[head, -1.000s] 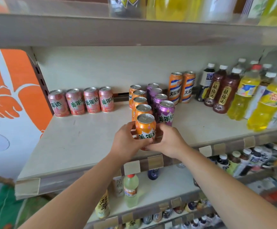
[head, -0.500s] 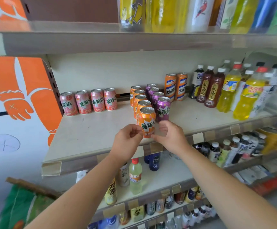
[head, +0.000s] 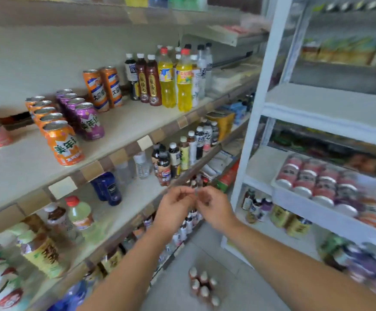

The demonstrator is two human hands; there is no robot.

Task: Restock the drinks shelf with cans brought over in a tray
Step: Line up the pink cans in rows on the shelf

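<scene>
Between placements: both hands, left hand (head: 173, 209) and right hand (head: 216, 209), hang empty with fingers loosely curled, below the shelf (head: 137, 117) whose orange cans (head: 54, 129) reach its front edge; the next can waits in the tray (head: 330, 191) at right.

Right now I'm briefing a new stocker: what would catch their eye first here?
The row of orange soda cans at the left shelf's front, purple soda cans beside it. To the right, a white tray of cans on the white rack. Both empty hands, left and right, meet mid-frame.
</scene>
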